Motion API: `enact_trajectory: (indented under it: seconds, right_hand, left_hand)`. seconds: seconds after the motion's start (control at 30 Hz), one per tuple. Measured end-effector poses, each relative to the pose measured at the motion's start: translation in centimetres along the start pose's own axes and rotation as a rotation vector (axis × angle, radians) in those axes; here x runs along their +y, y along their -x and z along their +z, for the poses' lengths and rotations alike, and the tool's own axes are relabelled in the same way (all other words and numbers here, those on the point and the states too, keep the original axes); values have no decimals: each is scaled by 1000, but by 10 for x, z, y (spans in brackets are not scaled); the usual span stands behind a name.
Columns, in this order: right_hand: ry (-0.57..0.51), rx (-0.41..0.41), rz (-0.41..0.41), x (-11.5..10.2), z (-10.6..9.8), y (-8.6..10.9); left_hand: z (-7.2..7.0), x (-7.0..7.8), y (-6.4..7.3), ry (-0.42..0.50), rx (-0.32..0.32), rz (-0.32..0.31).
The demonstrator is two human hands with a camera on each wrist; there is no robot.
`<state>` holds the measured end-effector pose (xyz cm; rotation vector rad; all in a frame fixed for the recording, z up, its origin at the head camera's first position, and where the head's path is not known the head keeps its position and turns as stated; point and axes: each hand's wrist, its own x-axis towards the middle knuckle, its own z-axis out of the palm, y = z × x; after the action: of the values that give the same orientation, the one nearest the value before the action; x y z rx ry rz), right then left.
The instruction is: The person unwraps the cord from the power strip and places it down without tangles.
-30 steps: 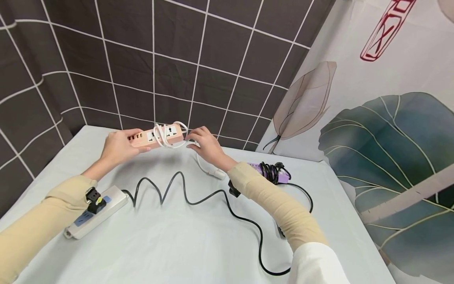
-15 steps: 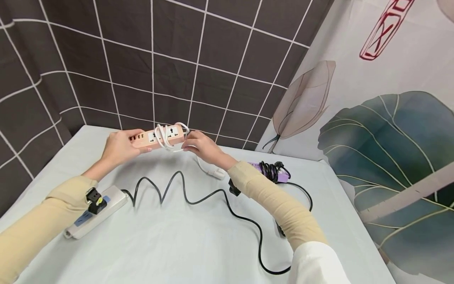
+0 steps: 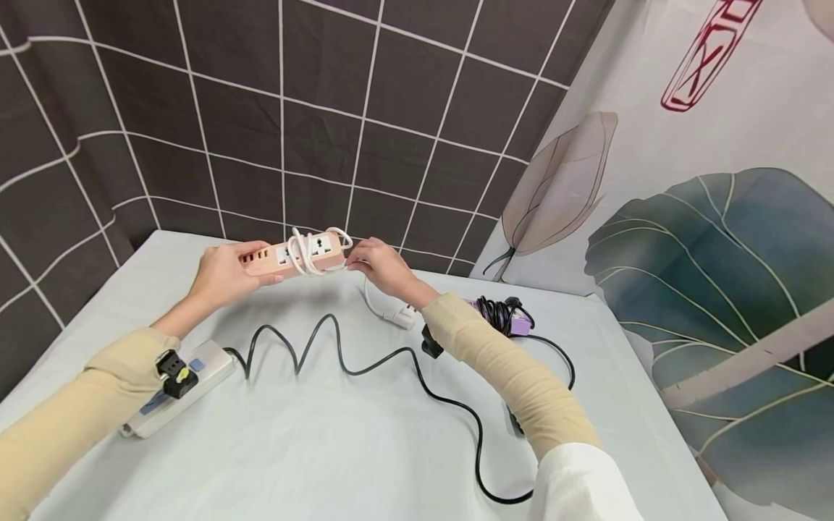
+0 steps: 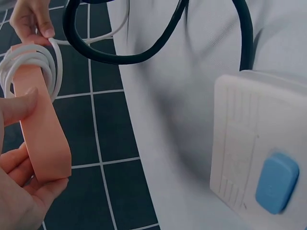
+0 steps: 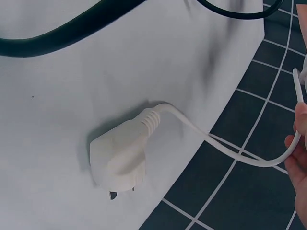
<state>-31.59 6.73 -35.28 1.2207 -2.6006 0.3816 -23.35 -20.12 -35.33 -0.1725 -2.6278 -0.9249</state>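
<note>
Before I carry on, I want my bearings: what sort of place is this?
Probably a small indoor tabletop workspace, perhaps set up for recording: a pale covered table, a creased dark grid-patterned backdrop behind it, and a leaf-printed sheet at the right.

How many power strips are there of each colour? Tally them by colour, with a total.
Pink power strip: 1, held by the left hand
White power strip: 1, on the table
Purple power strip: 1, partly hidden
Total: 3
</note>
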Motion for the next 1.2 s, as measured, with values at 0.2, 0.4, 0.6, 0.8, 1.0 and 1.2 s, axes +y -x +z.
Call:
enact_trajectory:
  seconds: [0.2, 0.4, 0.6, 0.8, 1.0, 1.2]
  right_hand:
    - [-5, 15, 81, 3, 2, -2]
    - [-22, 38, 177, 10, 1, 0]
    - [-19, 52, 198, 14, 1, 3]
    - [12, 90, 186, 11, -3, 6]
    - [34, 130, 205, 11, -7, 10]
    - [48, 151, 176, 13, -8, 16]
  left_hand:
    - [0, 1, 1, 13, -8, 39]
    - [0, 1, 2, 15, -25, 27]
    - [-1, 0, 3, 8, -36, 22]
    - [-1, -2, 3, 3, -40, 32]
    - [-4, -7, 3, -29, -39, 27]
    - [-6, -15, 3, -55, -40, -10]
